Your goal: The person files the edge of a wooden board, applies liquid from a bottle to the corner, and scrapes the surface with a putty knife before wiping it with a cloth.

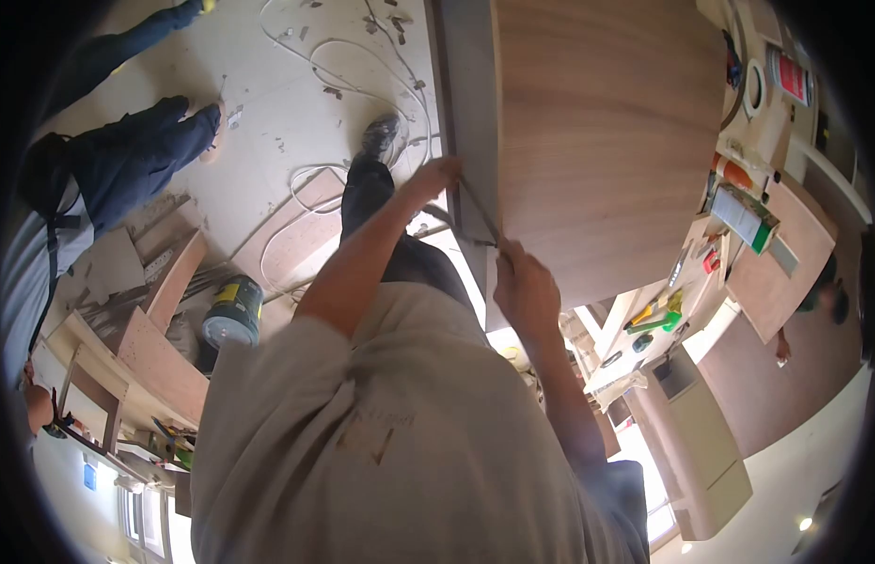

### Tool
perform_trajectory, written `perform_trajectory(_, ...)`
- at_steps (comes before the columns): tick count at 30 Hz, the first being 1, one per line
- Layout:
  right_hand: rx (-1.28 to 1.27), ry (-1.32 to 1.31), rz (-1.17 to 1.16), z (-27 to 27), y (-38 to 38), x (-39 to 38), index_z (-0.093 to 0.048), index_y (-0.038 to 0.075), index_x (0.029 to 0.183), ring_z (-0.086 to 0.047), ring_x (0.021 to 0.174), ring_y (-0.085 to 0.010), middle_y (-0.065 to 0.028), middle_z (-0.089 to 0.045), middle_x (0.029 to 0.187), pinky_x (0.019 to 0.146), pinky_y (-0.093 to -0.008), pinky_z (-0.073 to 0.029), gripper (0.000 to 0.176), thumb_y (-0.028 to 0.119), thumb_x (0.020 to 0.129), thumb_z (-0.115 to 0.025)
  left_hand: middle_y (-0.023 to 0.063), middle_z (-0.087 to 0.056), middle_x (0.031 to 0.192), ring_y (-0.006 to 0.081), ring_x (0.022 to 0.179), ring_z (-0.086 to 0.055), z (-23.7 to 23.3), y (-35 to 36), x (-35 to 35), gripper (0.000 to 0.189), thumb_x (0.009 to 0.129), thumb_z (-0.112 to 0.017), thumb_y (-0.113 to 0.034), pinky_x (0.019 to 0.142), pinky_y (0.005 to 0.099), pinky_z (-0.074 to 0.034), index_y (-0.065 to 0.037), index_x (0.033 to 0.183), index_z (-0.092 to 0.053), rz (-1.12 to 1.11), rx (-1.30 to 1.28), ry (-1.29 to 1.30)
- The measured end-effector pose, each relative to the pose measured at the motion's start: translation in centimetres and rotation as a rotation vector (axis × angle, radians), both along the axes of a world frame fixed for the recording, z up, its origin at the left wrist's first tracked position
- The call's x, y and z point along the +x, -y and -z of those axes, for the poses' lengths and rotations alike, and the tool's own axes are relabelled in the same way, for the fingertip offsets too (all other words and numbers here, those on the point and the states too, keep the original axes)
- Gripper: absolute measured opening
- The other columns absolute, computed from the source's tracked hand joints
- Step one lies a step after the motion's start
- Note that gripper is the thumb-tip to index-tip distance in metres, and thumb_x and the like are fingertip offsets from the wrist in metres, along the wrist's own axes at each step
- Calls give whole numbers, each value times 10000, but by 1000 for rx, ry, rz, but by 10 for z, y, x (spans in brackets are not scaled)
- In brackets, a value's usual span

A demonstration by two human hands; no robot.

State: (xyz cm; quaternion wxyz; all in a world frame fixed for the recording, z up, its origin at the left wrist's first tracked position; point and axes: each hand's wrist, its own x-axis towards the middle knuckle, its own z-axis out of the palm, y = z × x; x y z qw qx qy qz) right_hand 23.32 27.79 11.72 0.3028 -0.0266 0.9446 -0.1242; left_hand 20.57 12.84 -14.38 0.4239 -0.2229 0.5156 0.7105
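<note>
A large wood-grain panel point(606, 141) lies in front of me, with a paler edge along its left side. Beside that edge, my left hand point(441, 179) is closed on one part of a thin dark strip point(479, 209). Lower and to the right, my right hand point(528, 285) is closed around the strip near the panel's lower left corner. The strip runs slanting between both hands, and a bent part of it hangs below my left hand. What exactly the strip is cannot be made out.
Cables point(353, 89) and scraps lie on the floor. Left are a green bucket point(233, 310), curved boards point(174, 277) and a person in dark trousers point(141, 155). On the right stands a cluttered workbench point(635, 352) with tools and a box point(741, 218). Another person's hand shows farther right.
</note>
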Motion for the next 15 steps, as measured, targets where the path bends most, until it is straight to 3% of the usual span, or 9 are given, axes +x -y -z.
perform_trajectory(3,-10,28,39,-4,3,0,-571,131,1263,-717,797,-465,-209,-721,939,660,-571,-574,231,168,1037,-597,52,-682,840,158,771,-632,14,6,-25,502,1118,-474,-485,697,334,-505,-49,1191,-711,26,-19,-2)
perform_trajectory(6,-10,40,78,-49,13,-16,-587,153,1277,-711,826,-457,-184,-717,934,675,-562,-568,238,158,1040,-599,37,-654,816,159,717,-577,11,2,-15,526,1119,-449,-513,657,340,-466,-52,1040,-688,-125,73,-194)
perform_trajectory(10,30,-21,66,-109,23,-36,-626,148,1294,-718,811,-416,-159,-718,947,670,-526,-569,271,126,1024,-630,30,-633,837,155,789,-544,-34,-11,-19,491,1127,-440,-456,718,345,-451,-39,1026,-679,-161,35,-268)
perform_trajectory(12,11,1,79,-99,17,-29,-627,157,1283,-718,807,-417,-158,-718,944,670,-526,-570,254,137,1030,-623,34,-641,856,158,830,-565,-57,-13,-23,483,1128,-438,-437,752,349,-457,-29,1029,-678,-173,6,-280)
perform_trajectory(15,36,53,20,-41,-10,14,-596,180,1290,-715,772,-422,-157,-707,917,651,-552,-567,252,178,1038,-604,84,-697,965,191,921,-621,-16,-26,22,468,1130,-444,-416,841,371,-492,-26,1132,-702,-246,50,-54)
